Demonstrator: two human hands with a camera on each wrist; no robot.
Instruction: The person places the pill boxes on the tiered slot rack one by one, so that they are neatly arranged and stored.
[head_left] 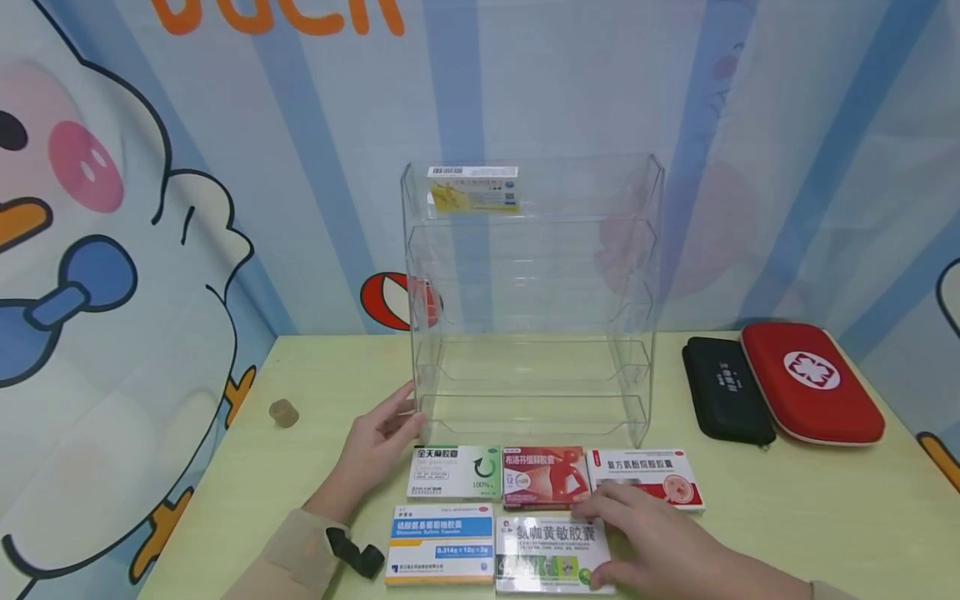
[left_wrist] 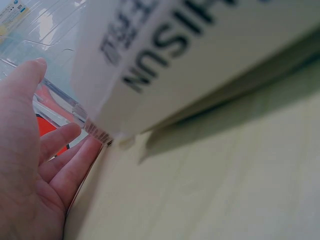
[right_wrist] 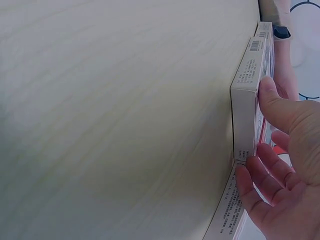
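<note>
At the lower left corner of a clear acrylic rack (head_left: 536,411), my left hand (head_left: 378,450) touches its side with loosely extended fingers. My right hand (head_left: 645,533) grips the right end of a white and green medicine box (head_left: 536,537), thumb at the near edge and fingers at the far edge. Left of that lies a blue and white medicine box (head_left: 442,537). Behind these two, a row holds a white medicine box with a green arrow (head_left: 453,472), a red medicine box (head_left: 546,477) and a white and red medicine box (head_left: 645,471).
A yellow and white box (head_left: 474,190) stands in the rack's top tier. To the right lie a black zip case (head_left: 723,392) and a red case with a white emblem (head_left: 817,408). A small brown cylinder (head_left: 283,412) sits on the table's left. A printed curtain hangs behind.
</note>
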